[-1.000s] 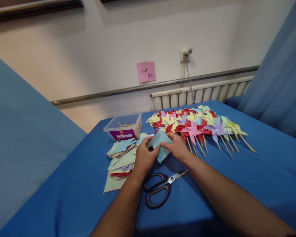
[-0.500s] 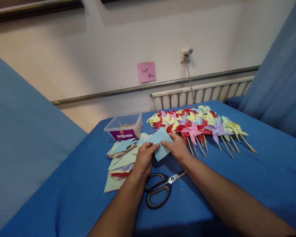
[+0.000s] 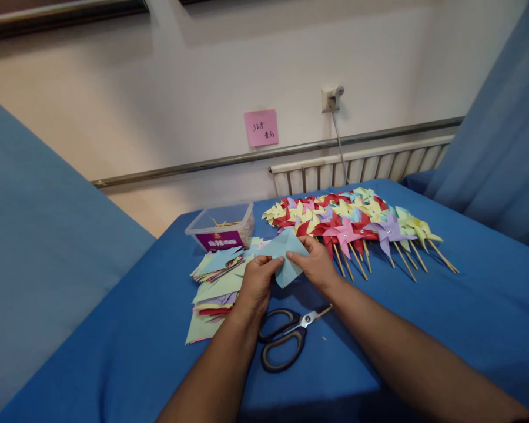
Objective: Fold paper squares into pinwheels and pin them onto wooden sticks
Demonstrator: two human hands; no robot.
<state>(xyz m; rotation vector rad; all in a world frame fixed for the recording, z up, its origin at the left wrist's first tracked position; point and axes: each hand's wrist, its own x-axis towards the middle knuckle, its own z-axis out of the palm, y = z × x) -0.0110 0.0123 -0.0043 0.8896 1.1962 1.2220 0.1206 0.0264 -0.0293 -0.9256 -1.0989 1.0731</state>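
A light blue sheet of paper (image 3: 287, 273) is held up between both hands above the table. My left hand (image 3: 258, 282) pinches its left side, thumb on top near the middle. From the right, my right hand (image 3: 320, 264) grips it the same way, its thumb close to the other thumb. The fingers under the paper are hidden. Below the hands lie scissors (image 3: 307, 320) with dark handles, blades slightly apart. Beside my left hand is a stack of coloured paper (image 3: 216, 291) in green, blue, purple and red.
A clear plastic box (image 3: 223, 226) with a purple label and thin sticks inside stands behind the paper stack. Many paper pinwheels (image 3: 346, 234) on wooden sticks lie at the back right of the blue-covered table (image 3: 423, 335). A radiator (image 3: 365, 167) runs along the wall behind.
Almost nothing differs. Both hands keep hold of the blue paper, which has shifted very slightly; the scissors, stack and pinwheels stay in place.
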